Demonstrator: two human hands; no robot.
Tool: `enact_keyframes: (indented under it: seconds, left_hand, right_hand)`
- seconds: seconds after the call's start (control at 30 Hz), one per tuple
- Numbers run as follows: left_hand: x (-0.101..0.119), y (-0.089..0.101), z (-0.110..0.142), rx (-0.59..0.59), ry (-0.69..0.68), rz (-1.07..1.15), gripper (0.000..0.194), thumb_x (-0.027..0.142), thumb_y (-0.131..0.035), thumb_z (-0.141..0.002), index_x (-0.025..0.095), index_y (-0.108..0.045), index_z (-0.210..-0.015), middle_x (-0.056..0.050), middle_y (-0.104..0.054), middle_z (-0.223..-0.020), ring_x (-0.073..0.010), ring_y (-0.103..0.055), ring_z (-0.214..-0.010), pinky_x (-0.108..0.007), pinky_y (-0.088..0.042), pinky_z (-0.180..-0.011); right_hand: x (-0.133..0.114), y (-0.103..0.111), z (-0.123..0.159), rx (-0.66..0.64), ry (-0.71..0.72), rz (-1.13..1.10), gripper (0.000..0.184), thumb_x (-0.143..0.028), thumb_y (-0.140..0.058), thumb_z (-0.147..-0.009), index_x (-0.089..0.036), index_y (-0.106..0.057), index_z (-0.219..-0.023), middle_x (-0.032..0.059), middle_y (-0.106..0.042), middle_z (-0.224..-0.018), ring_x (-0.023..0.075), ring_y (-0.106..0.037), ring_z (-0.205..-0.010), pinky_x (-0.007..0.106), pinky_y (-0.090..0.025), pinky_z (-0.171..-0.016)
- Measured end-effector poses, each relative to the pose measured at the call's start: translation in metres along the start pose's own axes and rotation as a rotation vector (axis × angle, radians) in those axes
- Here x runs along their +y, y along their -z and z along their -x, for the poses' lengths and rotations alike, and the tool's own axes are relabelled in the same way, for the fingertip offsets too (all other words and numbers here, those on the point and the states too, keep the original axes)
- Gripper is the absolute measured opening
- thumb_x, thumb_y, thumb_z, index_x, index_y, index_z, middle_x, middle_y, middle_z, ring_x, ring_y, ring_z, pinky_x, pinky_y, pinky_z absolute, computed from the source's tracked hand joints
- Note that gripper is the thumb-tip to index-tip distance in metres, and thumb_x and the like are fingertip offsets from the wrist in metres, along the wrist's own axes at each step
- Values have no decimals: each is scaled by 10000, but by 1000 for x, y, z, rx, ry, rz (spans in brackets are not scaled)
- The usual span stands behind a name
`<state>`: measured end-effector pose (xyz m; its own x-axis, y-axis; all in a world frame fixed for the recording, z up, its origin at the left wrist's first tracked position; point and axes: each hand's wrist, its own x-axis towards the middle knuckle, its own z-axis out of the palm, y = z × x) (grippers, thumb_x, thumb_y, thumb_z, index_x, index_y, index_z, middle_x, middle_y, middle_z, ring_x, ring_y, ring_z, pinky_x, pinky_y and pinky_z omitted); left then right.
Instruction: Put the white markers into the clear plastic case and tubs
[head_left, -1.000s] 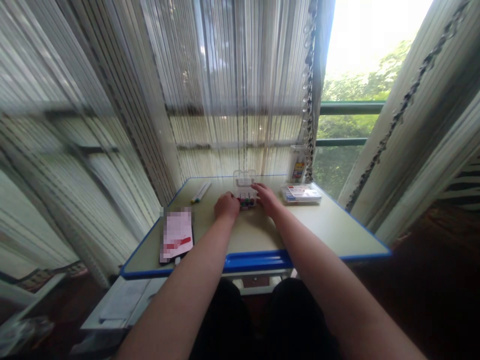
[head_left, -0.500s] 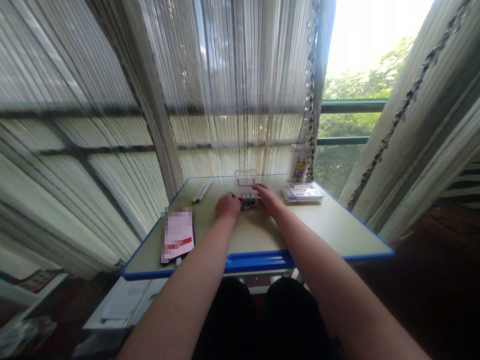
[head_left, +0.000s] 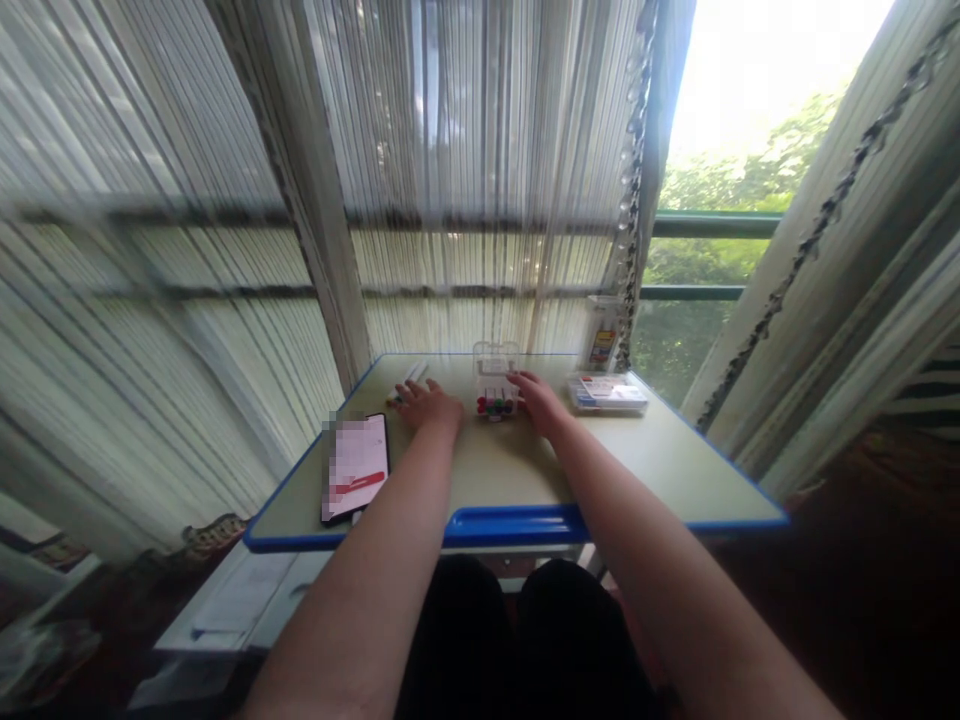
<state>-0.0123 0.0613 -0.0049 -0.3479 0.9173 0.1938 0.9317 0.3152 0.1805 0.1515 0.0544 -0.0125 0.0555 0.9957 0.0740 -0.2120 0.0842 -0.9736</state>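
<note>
A clear plastic case of coloured markers (head_left: 494,392) stands open near the far middle of the small desk (head_left: 675,470). My right hand (head_left: 536,396) rests against the case's right side, fingers curled on it. My left hand (head_left: 426,403) is to the left of the case, fingers spread, reaching over loose markers (head_left: 402,385) lying on the desk; whether it touches them is unclear.
A phone (head_left: 355,465) lies at the desk's left front. A flat clear box (head_left: 606,392) and an upright pack (head_left: 601,337) sit at the far right. Striped curtains hang close behind the desk. A blue tray edge (head_left: 517,522) runs along the front.
My left hand left the marker case and moved left toward the loose markers, opening its fingers. The right hand stayed at the case. The view shifted slightly.
</note>
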Motion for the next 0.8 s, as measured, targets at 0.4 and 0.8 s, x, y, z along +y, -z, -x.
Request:
enact_keyframes:
  seconds: [0.4,0.8]
  left_hand:
    - [-11,-2,-5,138,29,40,492,225,-343,-830,173,-508,-1292,-192,-438,-1375,-343,-386,-1281,-474,-368,-972]
    - [-7,-7,-1,-15,-62,-13,455,146,-341,-830,122,-613,-1195,-147,-402,-1431,-294,-501,-1171,-385,-460,-902]
  right_hand:
    - [6,1,-2,1,12,22,268,-358,-611,-681,-188,-606,-889,27,-668,-840,152,-594,-714,249,-443,-595]
    - [11,3,-9,-9,39,122,312,-388,-600,-723,-191,-617,-964,49,-678,-891,163,-616,-745,276,-489,-632]
